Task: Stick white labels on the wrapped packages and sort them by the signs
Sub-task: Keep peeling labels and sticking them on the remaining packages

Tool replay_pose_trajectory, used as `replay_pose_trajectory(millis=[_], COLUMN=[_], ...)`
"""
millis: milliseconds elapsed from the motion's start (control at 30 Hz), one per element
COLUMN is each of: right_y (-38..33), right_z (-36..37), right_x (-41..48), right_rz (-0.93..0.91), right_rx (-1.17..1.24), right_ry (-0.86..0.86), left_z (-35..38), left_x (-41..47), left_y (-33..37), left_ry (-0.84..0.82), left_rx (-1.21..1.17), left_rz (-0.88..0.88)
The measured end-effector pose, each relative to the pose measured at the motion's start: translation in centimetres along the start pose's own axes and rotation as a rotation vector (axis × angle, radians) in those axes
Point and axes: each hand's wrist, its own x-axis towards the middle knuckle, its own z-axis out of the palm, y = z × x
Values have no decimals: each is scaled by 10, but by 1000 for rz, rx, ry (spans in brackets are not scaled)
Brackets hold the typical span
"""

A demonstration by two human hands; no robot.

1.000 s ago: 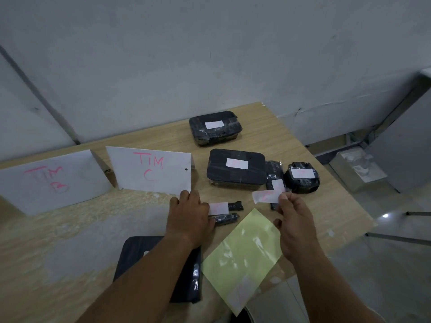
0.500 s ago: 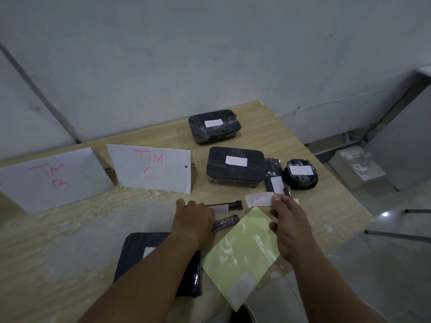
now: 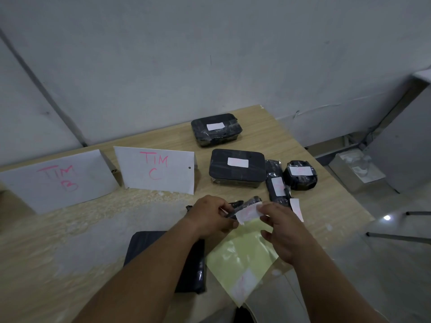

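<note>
You cannot look into any of these. Each one is wrapped tight in black plastic, so I cannot tell what is inside.

Four sit on the far right part of the wooden table (image 3: 326, 206). They are the far parcel (image 3: 217, 136), the big flat parcel (image 3: 238, 173), the long thin parcel (image 3: 272, 167) and the round parcel (image 3: 300, 183) just beside it. Each has a white sticker on top. A flat black parcel (image 3: 144, 245) lies close to the person, partly under the left arm. The TIM B sign (image 3: 58, 180) and the TIM C sign (image 3: 156, 170) stand on the left.

The left hand (image 3: 210, 215) curls its fingers round a small black parcel (image 3: 253, 200). The right hand (image 3: 284, 231) pinches a white label (image 3: 249, 213) between thumb and finger. The label is right up against the small black parcel, between the two hands.

Both hands are backs up, close together, at the far edge of a shiny yellow sheet (image 3: 242, 259). A white slip (image 3: 296, 207) shows past the right hand, near the long thin parcel. I cannot tell if it lies on the table.
</note>
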Motion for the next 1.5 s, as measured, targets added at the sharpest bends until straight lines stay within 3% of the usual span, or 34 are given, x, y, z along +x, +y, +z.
replay_pose_trajectory(millis=[200, 600, 733, 1100, 1500], right_y=[-4, -2, 2, 15, 17], right_z=[0, 2, 3, 7, 4], right_x=[-4, 0, 4, 11, 13], right_rz=[-24, 40, 14, -207, -424], right_rx=[-99, 21, -55, -323, -585], right_ry=[-51, -87, -68, 171, 253], left_z=[-4, 0, -1, -2, -4], left_x=[-2, -3, -4, -6, -5], left_y=[0, 0, 1, 6, 2], left_ry=[-38, -45, -56, -72, -96], left_rx=[-56, -162, -165, -238, -303], left_rz=[-21, -61, -56, -49, -50])
